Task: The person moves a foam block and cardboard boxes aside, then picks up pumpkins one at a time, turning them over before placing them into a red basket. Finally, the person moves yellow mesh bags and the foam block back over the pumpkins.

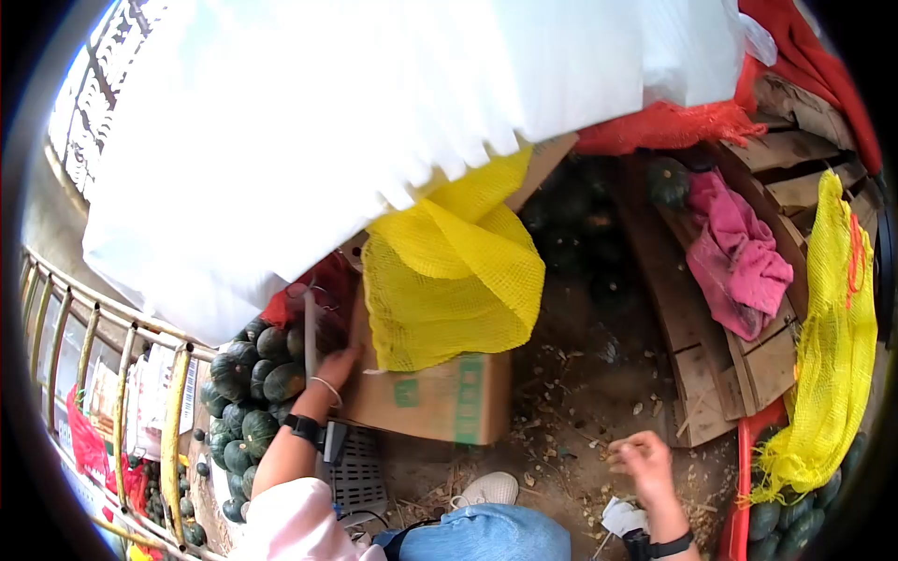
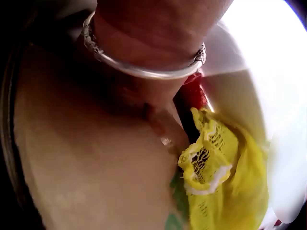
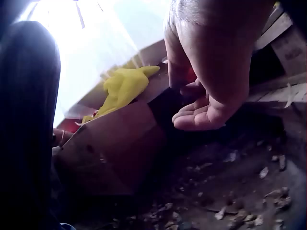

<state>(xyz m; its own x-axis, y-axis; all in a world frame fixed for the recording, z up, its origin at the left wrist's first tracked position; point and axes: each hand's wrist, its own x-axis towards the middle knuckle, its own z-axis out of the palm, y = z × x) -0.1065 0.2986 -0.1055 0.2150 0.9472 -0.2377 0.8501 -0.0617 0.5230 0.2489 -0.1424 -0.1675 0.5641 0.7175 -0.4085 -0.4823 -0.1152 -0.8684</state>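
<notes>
My left hand (image 1: 337,368), with a silver bangle at its wrist, is at the left edge of a cardboard box (image 1: 421,402). In the left wrist view the wrist covers most of its fingers, so I cannot tell how they lie on the box. A yellow mesh bag (image 1: 458,280) drapes over the top of this box, to the right of that hand. Dark green squashes (image 1: 257,383) are heaped on its left. Over the littered floor, my right hand (image 1: 645,463) hangs with loosely bent fingers and holds nothing, as the right wrist view (image 3: 206,105) also shows.
White plastic sheeting (image 1: 374,103) spans the far side. At the right stand wooden crates (image 1: 678,374) with a pink cloth (image 1: 734,252), and another yellow mesh bag (image 1: 828,374) over a red crate (image 1: 739,486) of squashes. A metal railing (image 1: 173,421) runs along the left.
</notes>
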